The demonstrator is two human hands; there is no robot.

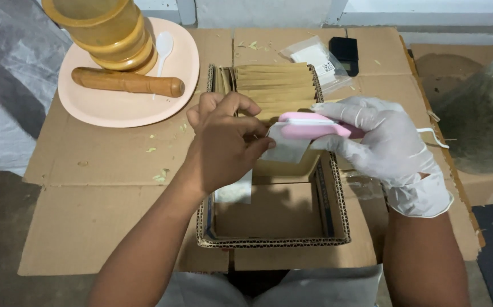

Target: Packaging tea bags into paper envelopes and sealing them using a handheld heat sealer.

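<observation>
Sachet at frame centre — pinched and clamped.
Left hand [224, 145] fingers closed on small white sachet [285, 149]; gloved right hand [380, 142] gripping pink sealer [315, 126] over its top edge.

Pink sealer [315, 126], white glove [391, 150], tan packets [275, 88], peach plate [96, 105], brown box [275, 241].

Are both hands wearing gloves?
No: only the right hand wears a white glove, while the left hand is bare as it pinches the small sachet.
</observation>
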